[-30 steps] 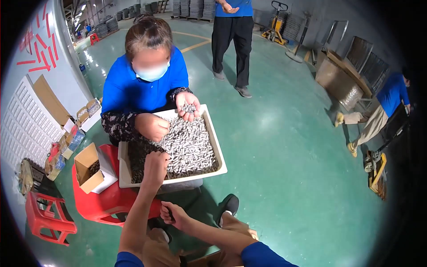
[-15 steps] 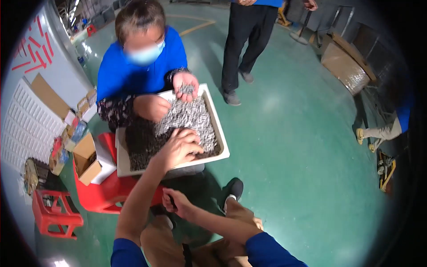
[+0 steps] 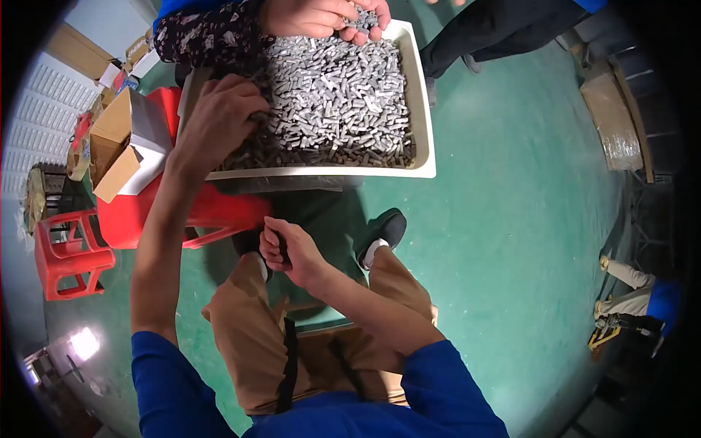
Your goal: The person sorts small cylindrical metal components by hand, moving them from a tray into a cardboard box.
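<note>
A white tray (image 3: 427,109) holds a thick layer of small grey cylindrical pieces (image 3: 339,95). My left hand (image 3: 223,120) reaches into its shadowed left side, fingers bent and closed down among the pieces. The fingertips are partly hidden, so what they grip does not show. My right hand (image 3: 292,252) is closed in a fist below the tray's near rim, with a dark spot inside its curl that I cannot identify. Across the tray, a co-worker's cupped hand (image 3: 372,29) holds a small pile of similar pieces, and their other hand (image 3: 310,16) touches that pile.
A red stool (image 3: 135,215) stands by the tray's left, bearing an open cardboard box (image 3: 113,146). Another red stool (image 3: 73,255) is farther left. A person in dark trousers (image 3: 504,33) stands beyond the tray. A wrapped carton (image 3: 613,120) lies at the right.
My left hand has moved from the middle of the pieces to the tray's left side, its fingers now more curled. The co-worker's picking hand has moved to their cupped palm. The view has tilted downward.
</note>
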The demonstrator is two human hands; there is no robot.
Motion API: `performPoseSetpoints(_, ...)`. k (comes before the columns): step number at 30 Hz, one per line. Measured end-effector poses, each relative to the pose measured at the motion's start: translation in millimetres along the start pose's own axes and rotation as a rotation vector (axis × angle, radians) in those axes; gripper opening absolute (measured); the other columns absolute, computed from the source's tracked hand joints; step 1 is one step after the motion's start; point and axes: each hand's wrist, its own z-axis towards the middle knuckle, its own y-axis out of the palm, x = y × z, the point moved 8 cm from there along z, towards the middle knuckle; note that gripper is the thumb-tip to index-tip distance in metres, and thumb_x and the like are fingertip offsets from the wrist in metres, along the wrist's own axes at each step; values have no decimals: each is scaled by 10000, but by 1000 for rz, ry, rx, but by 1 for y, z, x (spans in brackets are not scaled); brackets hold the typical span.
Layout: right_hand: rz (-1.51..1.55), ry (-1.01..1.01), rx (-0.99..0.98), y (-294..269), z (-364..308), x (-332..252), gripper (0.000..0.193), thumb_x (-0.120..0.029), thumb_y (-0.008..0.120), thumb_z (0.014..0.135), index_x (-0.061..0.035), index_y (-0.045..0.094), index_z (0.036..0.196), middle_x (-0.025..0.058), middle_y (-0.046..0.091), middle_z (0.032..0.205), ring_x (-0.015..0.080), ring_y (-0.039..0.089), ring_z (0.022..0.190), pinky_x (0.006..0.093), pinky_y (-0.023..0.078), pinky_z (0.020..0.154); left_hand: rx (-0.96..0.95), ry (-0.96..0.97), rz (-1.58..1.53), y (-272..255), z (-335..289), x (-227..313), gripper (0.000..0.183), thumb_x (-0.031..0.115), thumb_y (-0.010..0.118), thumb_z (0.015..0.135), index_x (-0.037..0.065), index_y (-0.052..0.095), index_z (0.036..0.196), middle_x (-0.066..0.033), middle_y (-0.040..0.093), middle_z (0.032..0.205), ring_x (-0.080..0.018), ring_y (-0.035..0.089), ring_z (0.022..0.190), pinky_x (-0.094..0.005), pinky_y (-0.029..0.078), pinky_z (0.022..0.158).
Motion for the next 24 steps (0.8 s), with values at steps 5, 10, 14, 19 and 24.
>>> performPoseSetpoints(5, -27, 16, -4, 2, 2, 9, 388, -296, 469, 921, -119, 363, 593, -15, 341, 554, 89, 295, 480, 229, 197, 401, 79, -22, -231, -5, 11, 27, 154, 12, 678, 691, 28, 620, 832, -109, 607, 875, -283, 584, 837, -362, 464, 728)
performPoseSetpoints(10, 1, 6, 10, -2, 5, 5, 400, -292, 467, 923, -118, 363, 578, -9, 352, 549, 88, 291, 470, 224, 187, 391, 77, -38, -260, 19, 41, 47, 50, 13, 636, 729, 5, 605, 768, -143, 557, 678, -288, 570, 639, -354, 444, 593)
performPoseSetpoints(14, 12, -9, 3, 0, 4, -3, 397, -285, 464, 924, -117, 370, 577, -9, 354, 549, 88, 298, 470, 218, 191, 392, 62, -18, -422, 28, 55, 57, 59, -16, 620, 715, -2, 602, 769, -145, 565, 690, -287, 549, 615, -336, 431, 577)
performPoseSetpoints(19, 26, 6, 63, 5, 2, -2, 405, -314, 479, 917, -124, 382, 573, -31, 350, 532, 73, 299, 453, 220, 198, 394, 40, 306, -528, 35, 82, 76, 64, -38, 597, 710, -27, 599, 773, -139, 594, 731, -283, 586, 672, -346, 441, 594)
performPoseSetpoints(24, 49, -3, 53, 6, 2, -6, 403, -316, 489, 914, -119, 382, 580, -29, 352, 537, 68, 302, 462, 223, 207, 395, -367, 439, -638, 51, 88, 85, 108, -2, 621, 685, -38, 600, 785, -133, 567, 683, -289, 574, 668, -360, 451, 612)
